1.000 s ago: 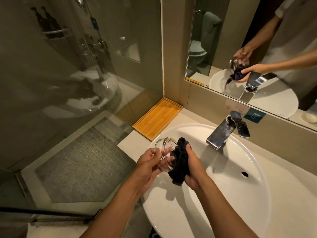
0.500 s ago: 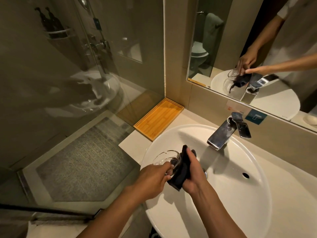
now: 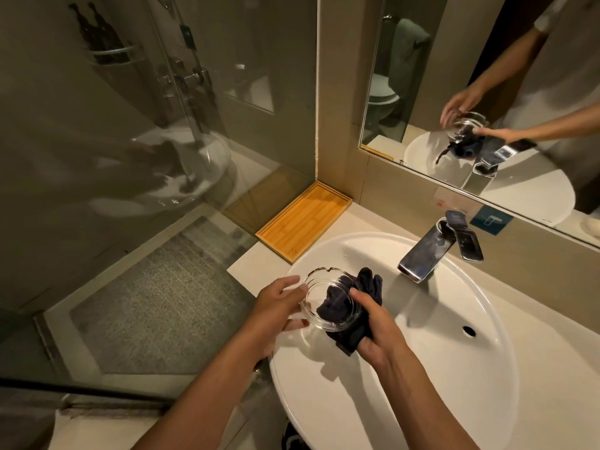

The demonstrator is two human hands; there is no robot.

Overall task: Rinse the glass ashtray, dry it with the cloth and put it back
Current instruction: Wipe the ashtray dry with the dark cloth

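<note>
We've got the glass ashtray (image 3: 328,302) pinched at its left rim in our left hand (image 3: 279,306), over the sink (image 3: 454,368); right hand (image 3: 378,329) grips the dark cloth (image 3: 350,306), wad pressed inside the bowl.

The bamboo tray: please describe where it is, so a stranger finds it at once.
Start at the white washbasin. On the counter to its left, in the corner by the shower glass, lies the bamboo tray. It is the only orange-brown wooden, rectangular thing there.
</note>
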